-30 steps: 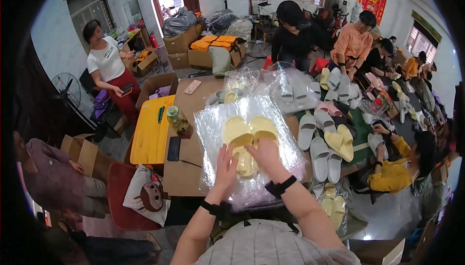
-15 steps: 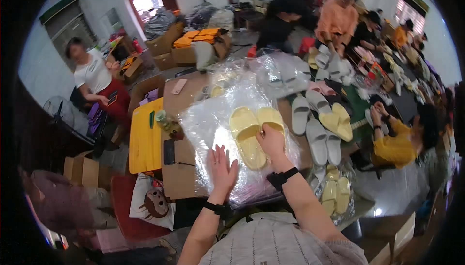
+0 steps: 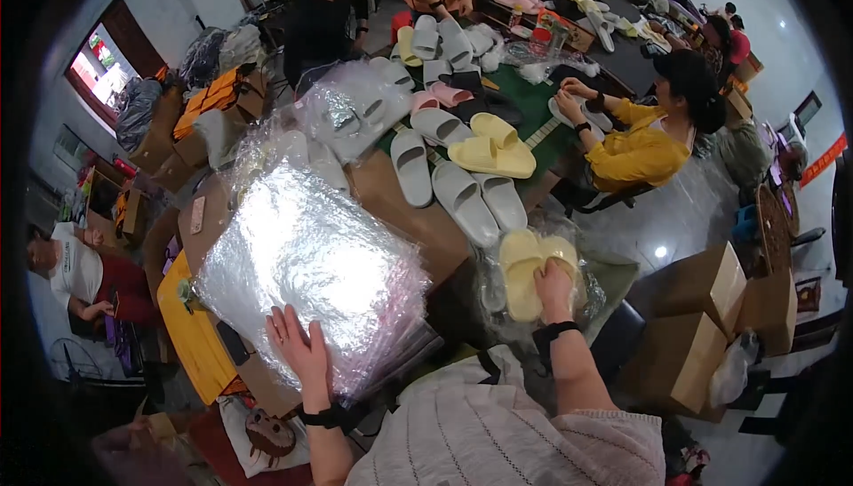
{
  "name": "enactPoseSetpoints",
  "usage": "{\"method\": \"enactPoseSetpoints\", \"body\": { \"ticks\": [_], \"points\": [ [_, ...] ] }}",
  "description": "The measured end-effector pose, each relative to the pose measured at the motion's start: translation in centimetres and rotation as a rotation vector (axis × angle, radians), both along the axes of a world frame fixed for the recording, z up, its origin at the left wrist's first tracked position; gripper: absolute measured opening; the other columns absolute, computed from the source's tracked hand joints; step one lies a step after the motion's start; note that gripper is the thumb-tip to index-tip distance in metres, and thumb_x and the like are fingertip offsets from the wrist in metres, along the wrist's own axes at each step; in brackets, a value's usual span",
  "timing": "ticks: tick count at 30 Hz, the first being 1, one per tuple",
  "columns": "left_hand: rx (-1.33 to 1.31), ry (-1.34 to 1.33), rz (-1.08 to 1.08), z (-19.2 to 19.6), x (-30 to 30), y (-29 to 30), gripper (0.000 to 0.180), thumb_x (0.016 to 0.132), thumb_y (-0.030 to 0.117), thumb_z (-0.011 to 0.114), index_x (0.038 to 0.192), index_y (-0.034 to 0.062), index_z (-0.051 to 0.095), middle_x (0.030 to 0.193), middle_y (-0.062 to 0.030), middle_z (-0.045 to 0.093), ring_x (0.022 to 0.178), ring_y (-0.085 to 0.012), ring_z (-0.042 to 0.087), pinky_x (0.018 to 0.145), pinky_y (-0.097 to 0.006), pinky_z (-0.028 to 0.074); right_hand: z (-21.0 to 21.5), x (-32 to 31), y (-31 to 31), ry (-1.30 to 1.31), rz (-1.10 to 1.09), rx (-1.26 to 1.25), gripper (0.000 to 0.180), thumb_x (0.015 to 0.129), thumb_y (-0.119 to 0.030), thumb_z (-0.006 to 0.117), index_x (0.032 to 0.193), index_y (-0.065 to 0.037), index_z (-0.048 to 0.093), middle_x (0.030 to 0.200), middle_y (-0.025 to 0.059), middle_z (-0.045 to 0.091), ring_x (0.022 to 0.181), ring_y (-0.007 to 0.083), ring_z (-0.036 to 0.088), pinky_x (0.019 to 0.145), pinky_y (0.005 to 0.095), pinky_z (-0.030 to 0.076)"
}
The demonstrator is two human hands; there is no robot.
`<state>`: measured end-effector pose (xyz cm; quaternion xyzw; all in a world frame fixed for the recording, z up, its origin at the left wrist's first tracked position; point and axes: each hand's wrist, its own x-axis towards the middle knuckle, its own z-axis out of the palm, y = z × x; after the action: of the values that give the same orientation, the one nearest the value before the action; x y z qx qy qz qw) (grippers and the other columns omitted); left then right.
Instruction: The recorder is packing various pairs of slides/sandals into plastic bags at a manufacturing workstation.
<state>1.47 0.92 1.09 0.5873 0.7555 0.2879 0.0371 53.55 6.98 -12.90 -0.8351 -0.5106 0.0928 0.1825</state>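
My left hand lies flat, fingers spread, on the near edge of a thick stack of clear plastic bags on the brown table. My right hand grips a pair of pale yellow slippers in a clear bag, held out to the right beyond the table's edge, over more bagged slippers below. Both wrists wear black bands.
Grey slippers and a yellow pair lie on the table beyond. A person in a yellow top sits at the right. Cardboard boxes stand at lower right. A yellow stool is at left, with another seated person past it.
My right hand has carried the yellow slippers off the bag stack to the right side. My head has turned right. The left hand stays on the stack.
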Motion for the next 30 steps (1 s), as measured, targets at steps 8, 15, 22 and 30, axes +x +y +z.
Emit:
{"method": "enactPoseSetpoints", "body": {
  "ticks": [8, 15, 22, 30],
  "points": [
    [-0.036, 0.054, 0.029, 0.4, 0.4, 0.2, 0.056, 0.094, 0.023, 0.062, 0.145, 0.0022, 0.05, 0.158, -0.0222, 0.036, 0.149, -0.0401, 0.025, 0.12, -0.051, 0.018, -8.3, 9.3, -2.0, -0.225, 0.037, -0.576, 0.033, 0.09, -0.035, 0.063, 0.108, -0.008, 0.065, 0.102, 0.0144, 0.071, 0.097, 0.0341, 0.069, 0.081, 0.0462, 0.055],
    [-0.031, 0.097, 0.052, 0.8, -0.4, -0.4, 0.055, 0.093, 0.02, 0.062, 0.144, 0.0033, 0.051, 0.156, -0.0213, 0.039, 0.148, -0.0398, 0.027, 0.12, -0.049, 0.02, -8.7, 4.1, 4.3, 0.163, 0.237, -0.84, 0.067, 0.087, -0.051, 0.064, 0.135, -0.006, 0.059, 0.134, 0.0226, 0.06, 0.125, 0.0362, 0.058, 0.101, 0.0458, 0.049],
    [-0.029, 0.071, 0.05, 1.0, -0.1, -0.1, 0.056, 0.092, 0.019, 0.062, 0.144, 0.0033, 0.051, 0.157, -0.0215, 0.038, 0.148, -0.0407, 0.028, 0.12, -0.05, 0.022, -9.6, 1.1, 11.5, -0.058, 0.328, -0.761, 0.042, 0.087, -0.023, 0.059, 0.126, -0.005, 0.064, 0.11, 0.0173, 0.073, 0.099, 0.0361, 0.071, 0.084, 0.0459, 0.057],
    [0.02, 0.011, 0.101, 1.0, 0.3, -0.2, 0.057, 0.089, 0.02, 0.065, 0.141, 0.0013, 0.053, 0.156, -0.0223, 0.039, 0.147, -0.0407, 0.028, 0.119, -0.05, 0.023, -4.4, -3.7, 23.6, 0.088, 0.408, -0.051, 0.056, 0.084, -0.039, 0.073, 0.124, -0.001, 0.063, 0.122, 0.0231, 0.059, 0.115, 0.0408, 0.055, 0.1, 0.0493, 0.046]
  ]
}}
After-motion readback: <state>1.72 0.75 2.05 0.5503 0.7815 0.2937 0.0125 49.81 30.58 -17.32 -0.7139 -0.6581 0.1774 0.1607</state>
